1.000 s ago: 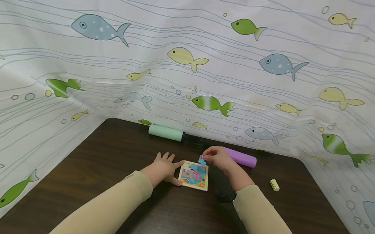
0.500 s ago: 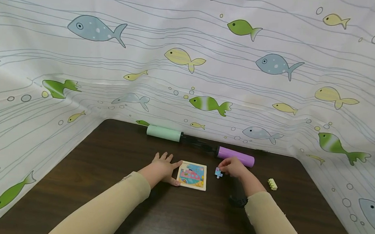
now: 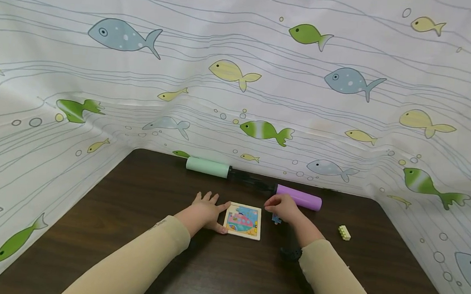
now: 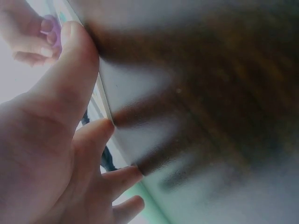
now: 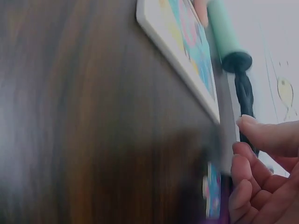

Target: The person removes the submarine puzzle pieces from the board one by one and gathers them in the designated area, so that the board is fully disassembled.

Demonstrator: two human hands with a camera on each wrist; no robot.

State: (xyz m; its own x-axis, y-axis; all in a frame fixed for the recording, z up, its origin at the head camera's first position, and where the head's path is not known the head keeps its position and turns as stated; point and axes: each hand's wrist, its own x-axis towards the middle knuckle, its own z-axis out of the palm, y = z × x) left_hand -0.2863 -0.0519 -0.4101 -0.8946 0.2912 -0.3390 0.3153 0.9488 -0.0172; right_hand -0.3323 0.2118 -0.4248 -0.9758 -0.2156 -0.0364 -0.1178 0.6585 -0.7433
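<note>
A small square puzzle (image 3: 242, 220) with a pale wooden frame and a pink and blue sea picture lies flat on the dark table. My left hand (image 3: 205, 211) rests with fingers spread at its left side, thumb and index finger touching the frame. To the right of the frame a blue jigsaw piece (image 3: 276, 219) lies on the table, partly covered by my right hand (image 3: 285, 208). In the right wrist view, the loosely bent fingers (image 5: 241, 168) are near that piece (image 5: 213, 191), with a gap between thumb and index finger and nothing held there.
Behind the puzzle lies a long tube-like object with a mint green end (image 3: 207, 167), a black middle (image 3: 251, 180) and a purple end (image 3: 301, 198). A pale yellow toy brick (image 3: 344, 233) sits to the right. A fish-patterned curtain (image 3: 182, 94) borders the table.
My right hand carried the jigsaw piece from the frame's upper right edge out to the right, let it go on the table, then shifted slightly left. The left hand stayed at the frame.
</note>
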